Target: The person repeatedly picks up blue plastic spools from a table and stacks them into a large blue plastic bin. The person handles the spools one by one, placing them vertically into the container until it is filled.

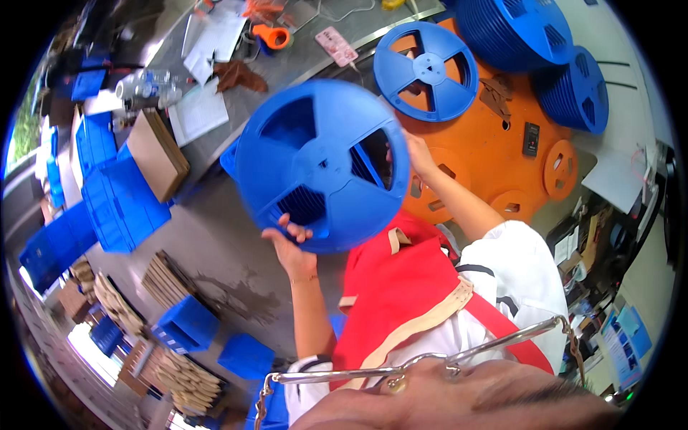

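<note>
A large blue plastic reel with wide cut-outs is held up in front of me. Ridged blue layers show through its lower opening, so it seems to be a stack of several reels. My left hand grips the near-left rim, its fingers hooked into a cut-out. On the right side, my right hand is closed round the rim, partly hidden by the reel. Just beyond, another blue reel rests over the orange round table.
Tall stacks of blue reels stand at the far right, near a small black device. A metal bench carries papers, an orange tape roll and a pink phone-like object. Blue crates and cardboard lie left.
</note>
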The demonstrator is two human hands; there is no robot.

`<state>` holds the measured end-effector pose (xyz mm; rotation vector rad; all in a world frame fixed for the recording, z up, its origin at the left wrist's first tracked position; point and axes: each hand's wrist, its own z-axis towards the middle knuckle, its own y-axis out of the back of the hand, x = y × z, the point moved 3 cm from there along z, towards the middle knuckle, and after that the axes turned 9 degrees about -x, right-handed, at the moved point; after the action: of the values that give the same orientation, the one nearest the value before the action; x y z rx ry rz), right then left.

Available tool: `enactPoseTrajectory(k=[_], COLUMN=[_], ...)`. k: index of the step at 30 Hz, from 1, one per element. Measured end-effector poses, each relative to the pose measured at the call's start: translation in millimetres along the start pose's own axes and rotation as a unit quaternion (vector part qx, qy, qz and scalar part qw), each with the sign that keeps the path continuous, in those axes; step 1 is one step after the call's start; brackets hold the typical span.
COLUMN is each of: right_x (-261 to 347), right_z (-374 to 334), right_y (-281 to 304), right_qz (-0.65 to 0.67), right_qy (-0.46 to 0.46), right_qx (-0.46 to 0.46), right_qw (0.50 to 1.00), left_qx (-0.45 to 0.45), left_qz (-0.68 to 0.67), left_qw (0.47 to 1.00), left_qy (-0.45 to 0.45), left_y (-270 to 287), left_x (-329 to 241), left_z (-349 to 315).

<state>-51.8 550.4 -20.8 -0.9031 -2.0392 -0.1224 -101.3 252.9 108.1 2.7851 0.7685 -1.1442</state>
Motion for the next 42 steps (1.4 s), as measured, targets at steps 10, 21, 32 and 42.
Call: enactPoseTrajectory(k=[10,21,32,42], right_x=[-27,35,-4,-31], right_z=[112,-37,-55,6], right_y=[67,24,30,41], right_qz=[-0.672,0.061,0.38,-0.034], right_qy=[0.189,0.265,-0.195,-0.035], right_qx=[-0.181,-0.114,-0.052,-0.148], right_qw=[0.693,0.956,0.903,0.988], left_qx=[-0.141,-0.081,0.047,0.023], left_qz=[0.082,0.145,0.164,0.083], left_qw=[0.985,0.986,0.985,0.995], left_qy=[-0.056,0.006,0.015,0.053], left_y=[82,44,-21,-26], left_x=[3,37,29,31], left_z=[-26,-11,-7,-6])
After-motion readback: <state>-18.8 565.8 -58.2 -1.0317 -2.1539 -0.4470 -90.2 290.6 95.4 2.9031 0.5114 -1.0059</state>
